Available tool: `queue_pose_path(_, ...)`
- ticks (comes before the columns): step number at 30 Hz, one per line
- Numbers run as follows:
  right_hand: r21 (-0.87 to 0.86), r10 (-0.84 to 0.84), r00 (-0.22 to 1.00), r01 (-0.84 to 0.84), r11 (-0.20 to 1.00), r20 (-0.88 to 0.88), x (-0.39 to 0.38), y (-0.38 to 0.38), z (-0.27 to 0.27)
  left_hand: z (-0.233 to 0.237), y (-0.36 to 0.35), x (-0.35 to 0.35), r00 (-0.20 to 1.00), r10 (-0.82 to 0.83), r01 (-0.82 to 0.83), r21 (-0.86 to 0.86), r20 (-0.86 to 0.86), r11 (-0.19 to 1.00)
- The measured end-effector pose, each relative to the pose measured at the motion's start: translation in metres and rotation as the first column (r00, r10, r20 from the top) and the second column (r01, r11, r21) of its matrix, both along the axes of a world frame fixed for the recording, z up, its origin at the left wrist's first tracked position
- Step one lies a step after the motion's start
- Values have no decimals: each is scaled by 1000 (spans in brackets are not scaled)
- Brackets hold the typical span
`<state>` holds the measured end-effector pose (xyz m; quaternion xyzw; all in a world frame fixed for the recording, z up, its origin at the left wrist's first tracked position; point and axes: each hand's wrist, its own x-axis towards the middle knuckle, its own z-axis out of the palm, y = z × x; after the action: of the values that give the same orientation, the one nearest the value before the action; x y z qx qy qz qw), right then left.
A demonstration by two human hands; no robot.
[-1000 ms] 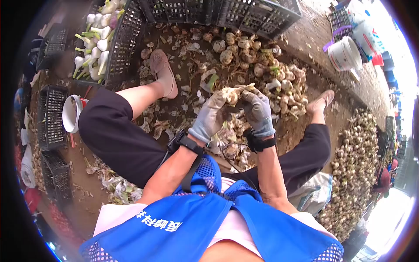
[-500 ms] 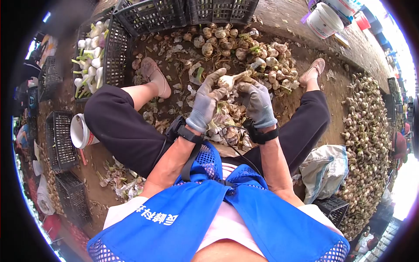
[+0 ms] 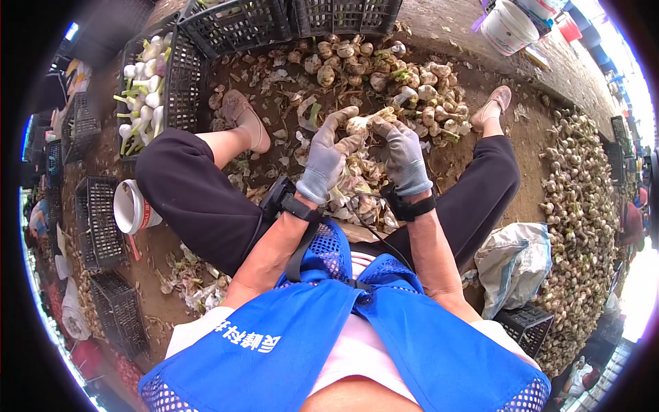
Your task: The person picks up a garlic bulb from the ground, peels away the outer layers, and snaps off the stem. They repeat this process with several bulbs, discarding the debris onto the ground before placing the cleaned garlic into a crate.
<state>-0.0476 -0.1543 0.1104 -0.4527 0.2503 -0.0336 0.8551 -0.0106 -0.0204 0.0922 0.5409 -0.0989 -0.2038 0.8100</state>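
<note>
Both my hands wear grey gloves and meet on one dirty garlic bulb [image 3: 362,123] held above the ground between my knees. My left hand [image 3: 328,156] cups the bulb from the left, fingers curled around it. From the right, my right hand [image 3: 403,156] pinches the bulb's papery skin and stalk end. A heap of unpeeled garlic [image 3: 391,75] lies just beyond my hands. Peeled skins [image 3: 357,192] are piled under them.
A black crate [image 3: 180,82] at the upper left holds cleaned white garlic [image 3: 141,89]. More black crates [image 3: 96,220] stand along the left, beside a white bucket [image 3: 130,206]. A long garlic pile [image 3: 573,226] runs down the right, with a white sack [image 3: 511,264] near my right knee.
My hands have kept hold of the same bulb, turning it slightly while the right fingers shifted on its skin. The view tilted earlier and is nearly steady since.
</note>
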Motion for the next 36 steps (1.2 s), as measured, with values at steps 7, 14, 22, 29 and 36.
queue_pose_path(7, 59, -5, 1000, 4, 998, 27, 3, 0, -3, 0, -1, 0, 1000, 5, -6, 16, 24, 1000)
queue_pose_path(14, -52, 117, 987, -112, 992, 112, 5, -12, -16, -1, 0, -3, 999, 9, -9, 13, -47, 1000)
queue_pose_path(22, 108, 139, 982, -153, 982, 127, -2, -14, 1, -7, 0, 3, 995, -12, 1, -110, -97, 994)
queue_pose_path(29, -236, 101, 949, -29, 971, 300, -1, -12, -42, -8, 1, 1, 667, -41, -310, 327, 744, 893)
queue_pose_path(36, -521, 177, 975, -82, 850, 134, 12, 16, -41, -33, 5, 8, 685, 23, -208, -165, -728, 964)
